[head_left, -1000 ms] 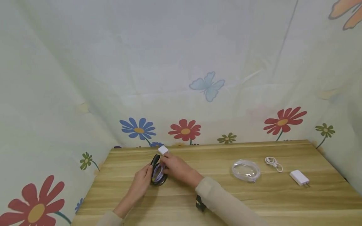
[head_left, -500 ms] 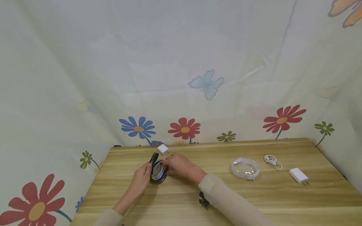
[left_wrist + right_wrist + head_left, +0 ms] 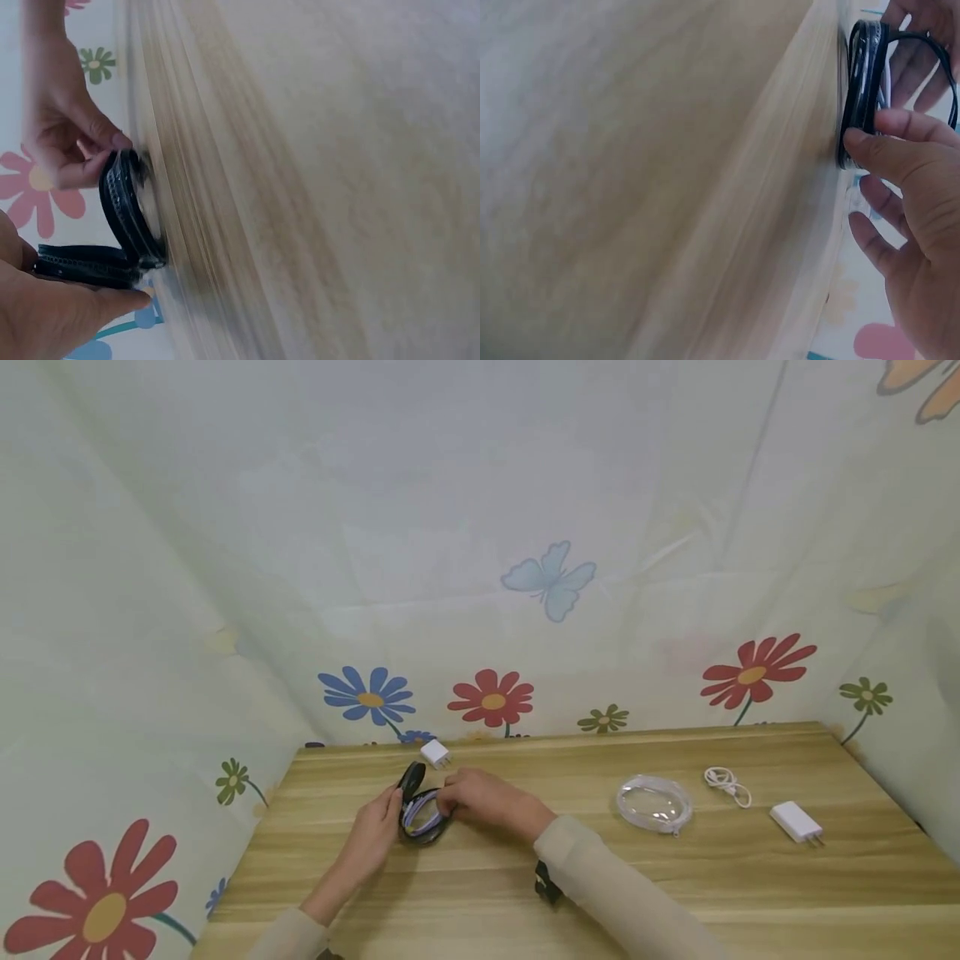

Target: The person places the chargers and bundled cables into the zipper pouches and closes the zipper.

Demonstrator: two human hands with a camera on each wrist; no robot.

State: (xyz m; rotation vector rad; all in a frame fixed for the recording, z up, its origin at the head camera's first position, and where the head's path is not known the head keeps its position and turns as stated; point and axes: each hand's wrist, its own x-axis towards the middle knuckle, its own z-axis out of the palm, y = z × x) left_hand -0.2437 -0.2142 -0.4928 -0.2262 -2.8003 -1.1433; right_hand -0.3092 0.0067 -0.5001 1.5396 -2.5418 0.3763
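A round, black-edged zip case (image 3: 424,838) stands unfolded near the back left of the table, its black lid raised on the left side. Inside its ring lies a coiled lilac cable (image 3: 411,818). My left hand (image 3: 369,828) holds the raised lid between thumb and fingers. On the opposite side, my right hand (image 3: 483,797) pinches the case's rim with thumb and forefinger; in the right wrist view its other fingers stay apart from the case (image 3: 864,82). The left wrist view shows the case (image 3: 124,210) spread in a V between both hands.
Just behind the case lies a white plug adapter (image 3: 435,753). To the right are a clear round zip case (image 3: 633,818), a coiled white cable (image 3: 726,785) and a larger white adapter (image 3: 797,822). A dark object (image 3: 547,883) is partly hidden by my right sleeve.
My right hand has shifted slightly to the right with the rim, and the case is spread wider. More of the white adapter behind shows. The left hand barely moved.
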